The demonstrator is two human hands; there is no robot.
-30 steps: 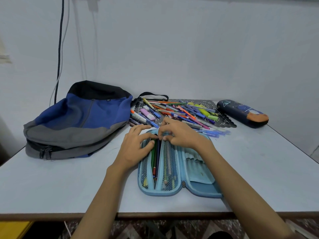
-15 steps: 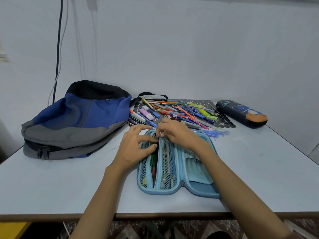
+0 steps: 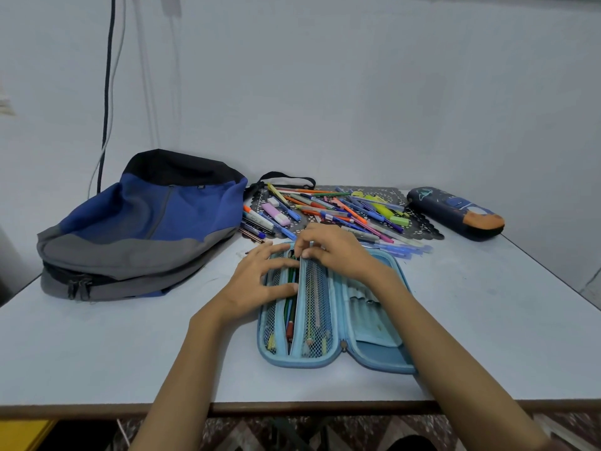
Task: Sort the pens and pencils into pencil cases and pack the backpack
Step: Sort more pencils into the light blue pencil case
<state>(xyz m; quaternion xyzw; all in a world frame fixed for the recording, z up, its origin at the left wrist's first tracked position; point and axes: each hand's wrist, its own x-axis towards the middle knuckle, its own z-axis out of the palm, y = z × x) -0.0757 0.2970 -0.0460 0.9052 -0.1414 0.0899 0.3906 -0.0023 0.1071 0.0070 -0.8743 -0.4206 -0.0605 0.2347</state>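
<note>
**Open pencil case held at its divider during sorting**

The light blue pencil case (image 3: 374, 340) lies opened flat near the middle of the table (image 3: 487, 320), hinge toward the near edge. The left hand (image 3: 257, 281) rests on the left half, its fingers spread and fairly straight over the netting, the thumb laid across the coloured pencils (image 3: 291, 307) stored there. The right hand (image 3: 338, 252) sits at the far end of the mesh divider (image 3: 313, 307), with curled fingertips that appear to pinch the divider's top edge; whether they also hold a pencil cannot be told.

Just beyond the case, loose pens and markers (image 3: 341, 213) lie heaped on a dark lace mat (image 3: 422, 232). A closed dark pencil case (image 3: 455, 213) lies at the far right and the blue-and-grey backpack (image 3: 146, 229) at the left, apart from the case.

Handling, as judged: the shell looks semi-rigid and light, so it is best steadied by flat pressure on one half. The mesh divider is limp and should be taken by its bound edge. Pencils are stiff, light and prone to roll; grip them mid-shaft and slide them in lengthwise.
</note>
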